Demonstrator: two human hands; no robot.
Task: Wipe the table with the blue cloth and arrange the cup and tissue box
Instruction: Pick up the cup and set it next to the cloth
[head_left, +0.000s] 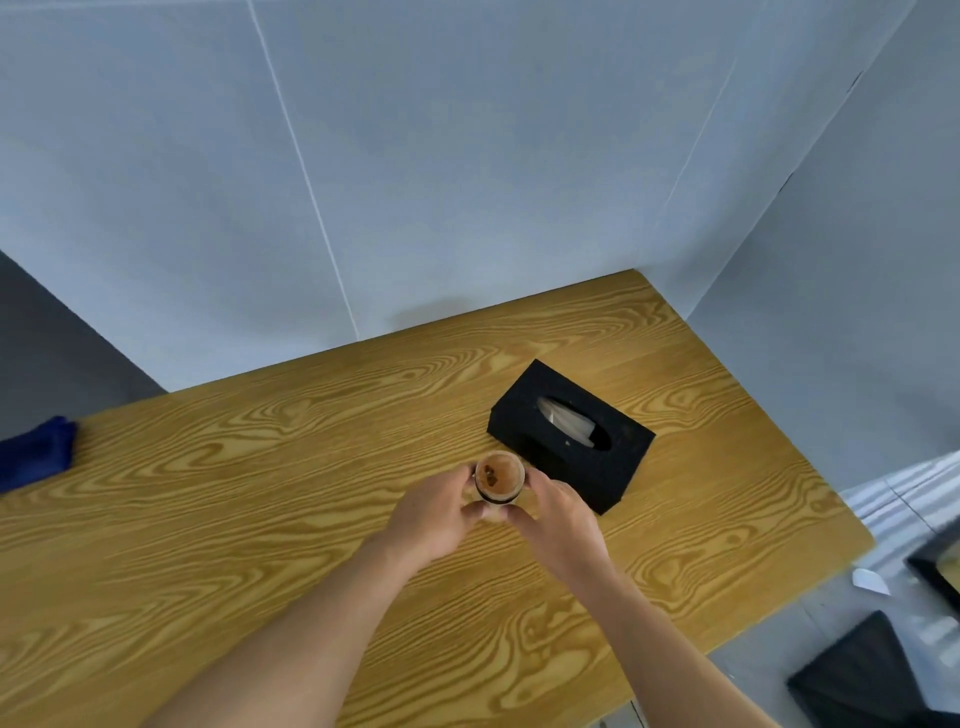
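Cup (500, 477): on table (260, 467), clasped between left hand (435, 512) and right hand (557, 512). Tissue box (570, 435): just right of cup. Blue cloth (35, 452): far left of cup, at table edge.

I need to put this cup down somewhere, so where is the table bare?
Bare wood runs from the blue cloth at the far-left edge across to both hands holding the cup, and along the near edge. It is crowded right of the cup, beside the black tissue box.
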